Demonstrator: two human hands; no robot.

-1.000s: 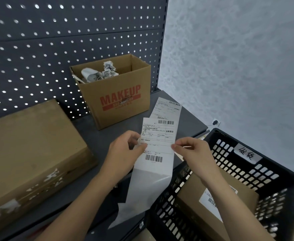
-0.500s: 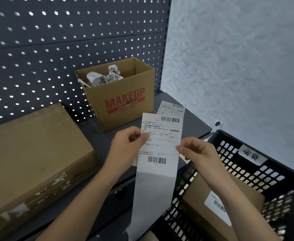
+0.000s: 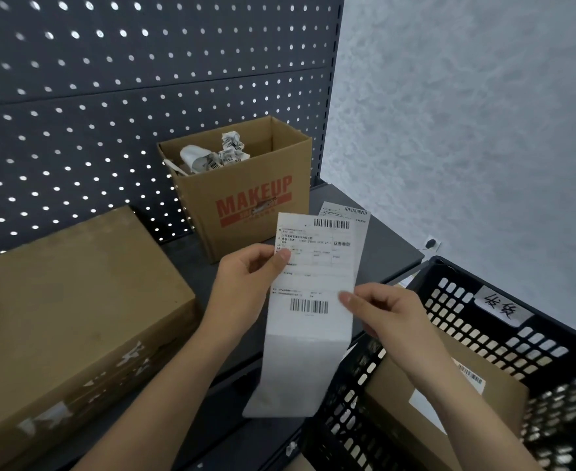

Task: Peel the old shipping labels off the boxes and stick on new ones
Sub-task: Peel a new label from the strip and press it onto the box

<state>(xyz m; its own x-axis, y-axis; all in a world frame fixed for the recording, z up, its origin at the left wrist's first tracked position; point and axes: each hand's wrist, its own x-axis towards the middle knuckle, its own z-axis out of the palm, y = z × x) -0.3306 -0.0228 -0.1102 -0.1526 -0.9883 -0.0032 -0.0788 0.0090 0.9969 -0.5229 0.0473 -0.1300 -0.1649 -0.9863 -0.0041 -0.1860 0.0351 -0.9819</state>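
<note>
Centre of the frame: the new label (image 3: 314, 277) is held in the air above the front edge of the desk (image 3: 375, 253), between the closed brown box (image 3: 69, 300) at left and the black crate (image 3: 484, 334) at lower right. The left hand (image 3: 246, 290) pinches its left edge near the top; the right hand (image 3: 385, 314) pinches its right edge beside the lower barcode. A blank backing strip (image 3: 293, 379) hangs below it toward the bottom centre. Likely hazards: as the backing comes away, the freed adhesive sheet may curl and stick to itself or to a fingertip, since only two edge pinches support it. An uneven pull may also tear or crease it, and a slack sheet would probably land skewed or wrinkled on a box. The printed face is turned to the camera and reads upright. Its long axis runs near-vertical in the frame, leaning slightly right, with the top edge toward the MAKEUP carton (image 3: 252, 212).
</note>
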